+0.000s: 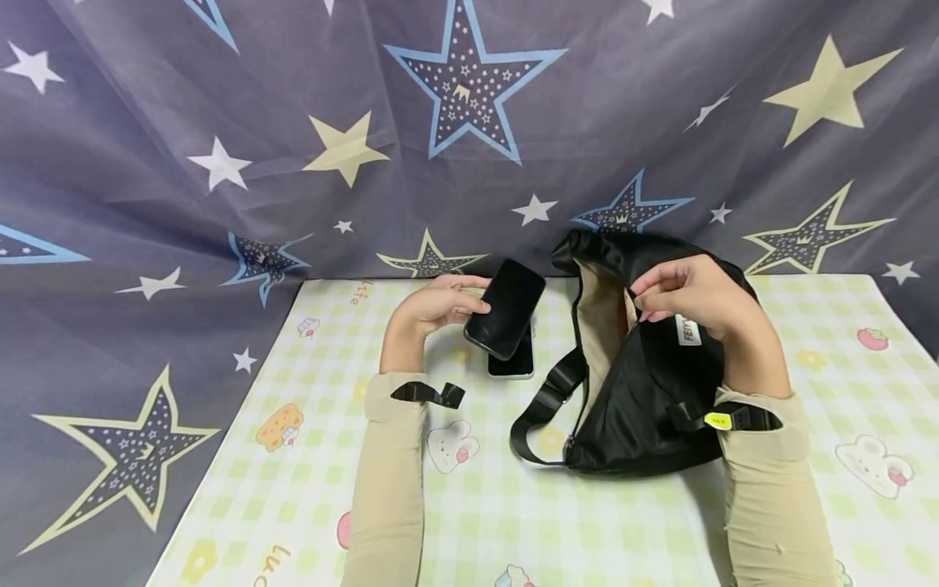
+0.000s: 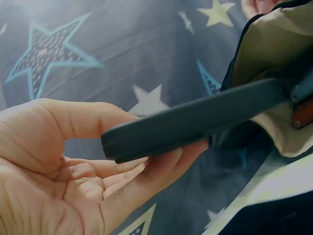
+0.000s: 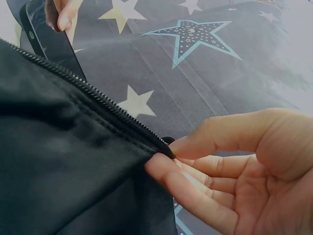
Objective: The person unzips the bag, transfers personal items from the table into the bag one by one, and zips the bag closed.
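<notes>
A black smartphone (image 1: 506, 308) is pinched at its edge by my left hand (image 1: 443, 303), thumb on the dark screen side and fingers beneath. Under it in the head view, a second phone (image 1: 511, 363) with a pale rim lies on the table, partly covered. My right hand (image 1: 693, 293) pinches the zippered edge of a black bag (image 1: 645, 408), holding its mouth apart. The beige lining (image 1: 597, 314) shows inside. In the left wrist view, the held phone (image 2: 195, 122) appears edge-on, overlapping the bag's opening, where something reddish-brown (image 2: 303, 115) shows. The zipper (image 3: 98, 95) runs up to my right fingertips.
The bag's strap (image 1: 535, 424) loops out over the table on its left side. A checked tablecloth (image 1: 293, 489) with cartoon prints covers the table. Right behind it hangs a dark star-patterned cloth (image 1: 279, 106), close to the bag's back.
</notes>
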Demonstrator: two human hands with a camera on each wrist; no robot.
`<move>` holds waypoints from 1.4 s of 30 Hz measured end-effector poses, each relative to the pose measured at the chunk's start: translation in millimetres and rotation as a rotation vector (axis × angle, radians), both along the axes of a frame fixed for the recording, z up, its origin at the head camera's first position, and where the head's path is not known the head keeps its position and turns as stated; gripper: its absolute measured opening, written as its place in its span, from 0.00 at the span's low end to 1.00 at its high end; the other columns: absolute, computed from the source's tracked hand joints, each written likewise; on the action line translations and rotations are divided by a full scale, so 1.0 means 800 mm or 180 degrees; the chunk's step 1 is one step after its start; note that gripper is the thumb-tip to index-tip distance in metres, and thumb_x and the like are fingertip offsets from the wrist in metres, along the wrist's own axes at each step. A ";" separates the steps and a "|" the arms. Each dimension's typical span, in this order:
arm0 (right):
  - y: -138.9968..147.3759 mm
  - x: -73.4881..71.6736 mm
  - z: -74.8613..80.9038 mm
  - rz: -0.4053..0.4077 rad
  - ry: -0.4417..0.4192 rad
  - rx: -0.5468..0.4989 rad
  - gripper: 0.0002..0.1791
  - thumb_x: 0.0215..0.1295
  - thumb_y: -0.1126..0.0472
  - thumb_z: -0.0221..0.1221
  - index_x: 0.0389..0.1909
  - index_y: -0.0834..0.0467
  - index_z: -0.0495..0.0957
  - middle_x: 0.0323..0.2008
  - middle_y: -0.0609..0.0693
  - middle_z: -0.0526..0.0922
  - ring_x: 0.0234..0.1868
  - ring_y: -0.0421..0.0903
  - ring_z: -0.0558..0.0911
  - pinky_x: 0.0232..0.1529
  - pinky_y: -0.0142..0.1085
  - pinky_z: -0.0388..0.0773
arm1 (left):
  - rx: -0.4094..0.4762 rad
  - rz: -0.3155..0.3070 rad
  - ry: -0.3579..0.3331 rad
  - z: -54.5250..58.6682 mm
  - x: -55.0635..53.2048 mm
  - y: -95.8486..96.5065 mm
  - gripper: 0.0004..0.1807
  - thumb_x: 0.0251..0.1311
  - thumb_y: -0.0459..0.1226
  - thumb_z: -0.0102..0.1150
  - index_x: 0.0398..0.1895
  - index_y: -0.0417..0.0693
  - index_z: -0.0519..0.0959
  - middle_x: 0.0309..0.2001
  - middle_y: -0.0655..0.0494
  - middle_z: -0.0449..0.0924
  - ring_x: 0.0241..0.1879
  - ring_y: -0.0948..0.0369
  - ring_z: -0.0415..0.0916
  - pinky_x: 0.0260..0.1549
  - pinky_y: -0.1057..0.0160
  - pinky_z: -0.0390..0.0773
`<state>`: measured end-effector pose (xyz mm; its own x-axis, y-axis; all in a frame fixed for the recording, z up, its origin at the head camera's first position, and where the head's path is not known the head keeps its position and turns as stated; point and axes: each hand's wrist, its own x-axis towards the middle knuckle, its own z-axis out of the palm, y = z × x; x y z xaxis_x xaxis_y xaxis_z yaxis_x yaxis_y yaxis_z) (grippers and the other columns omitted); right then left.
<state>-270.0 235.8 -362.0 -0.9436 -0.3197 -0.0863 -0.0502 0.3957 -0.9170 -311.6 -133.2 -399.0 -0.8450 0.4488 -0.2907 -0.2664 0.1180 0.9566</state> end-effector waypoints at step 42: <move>0.022 0.002 0.001 0.0097 0.0023 -0.0254 0.15 0.64 0.74 0.61 0.48 0.82 0.75 0.27 0.41 0.87 0.28 0.40 0.87 0.35 0.37 0.88 | -0.0267 -0.0496 -0.0675 0.013 -0.002 0.113 0.35 0.70 0.23 0.51 0.79 0.33 0.54 0.76 0.35 0.60 0.77 0.47 0.58 0.77 0.47 0.55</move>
<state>-268.3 253.7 -361.6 -0.9338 -0.3540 -0.0525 -0.0680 0.3196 -0.9451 -312.9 -43.1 -388.7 -0.6840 0.5355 -0.4954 -0.4321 0.2497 0.8665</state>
